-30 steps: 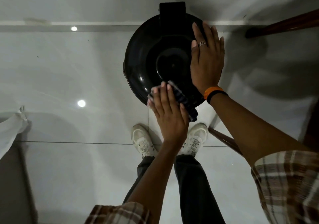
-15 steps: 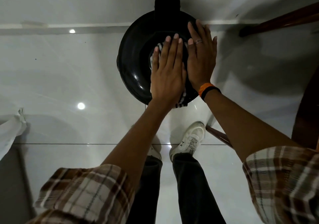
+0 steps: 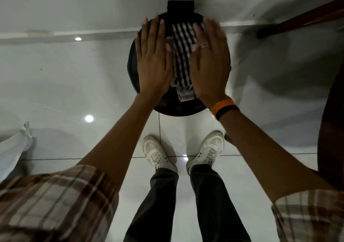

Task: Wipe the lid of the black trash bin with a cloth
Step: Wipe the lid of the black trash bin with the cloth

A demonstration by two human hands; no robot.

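Your left hand (image 3: 152, 59) and right hand (image 3: 209, 62) lie flat, fingers stretched out and apart, nothing clamped. Both are over the black bin lid (image 3: 133, 70), w/ the striped cloth (image 3: 183, 51) on the lid between them. The right hand's edge covers the cloth. The bin stands on the white tile floor (image 3: 65, 85), just in front of your shoes (image 3: 158, 154).

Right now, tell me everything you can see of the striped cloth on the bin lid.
The cloth is a black-and-white striped fabric, soft and folded into a long strip. It lies flat across the middle of the glossy black lid, running from the hinge side toward the person, its paler near end rumpled. The left hand lies flat beside its left edge; the right hand, blurred, covers its right edge. Neither hand is closed around it.
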